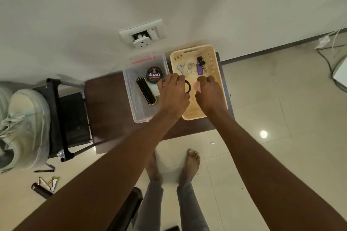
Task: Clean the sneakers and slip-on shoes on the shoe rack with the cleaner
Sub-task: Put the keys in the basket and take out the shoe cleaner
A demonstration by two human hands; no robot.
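The black bristle shoe brush [146, 91] lies diagonally in the clear plastic box [131, 88], just left of the left hand [173, 93]; both hands' fingers are loosely curled, right hand [210, 93] farther.

Home entryway, tiled floor [262, 174], wall socket [142, 33], shoe rack [56, 118], keys [190, 67] in basket [213, 52]

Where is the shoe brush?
In the head view the shoe brush lies inside the clear plastic box on the dark wooden table, just below the round polish tin and left of the left hand.
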